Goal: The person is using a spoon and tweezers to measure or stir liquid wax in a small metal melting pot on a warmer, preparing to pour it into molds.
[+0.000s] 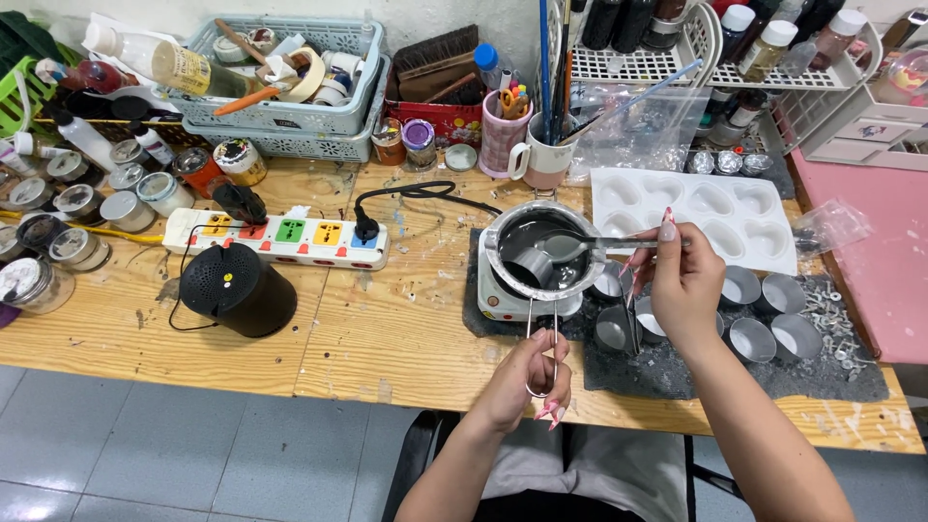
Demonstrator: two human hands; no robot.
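Between the two hands, on a dark mat on the wooden table [387, 338], a small white electric heater [503, 295] carries a metal melting pot [541, 246] holding a dark, glossy liquid, probably melted wax. The left hand [522, 382], nearest the person, is closed around the end of the pot's long wire handle [543, 343], steadying it. The right hand [681, 280], beyond and to the right, pinches a metal spoon [590, 244] whose bowl lies over the liquid; the step in hand appears to be stirring or scooping from the pot. Any next move would call for a level spoon and a firm hold on the handle, since the liquid is likely hot. Just below and right of the right hand stand small round metal cups [764, 324], seemingly empty. Beyond that hand lies a white mould tray [715, 208] of heart-shaped cavities, also seemingly unfilled. Well to the left of the left hand sit a power strip [280, 237] and lidded jars [77, 208].
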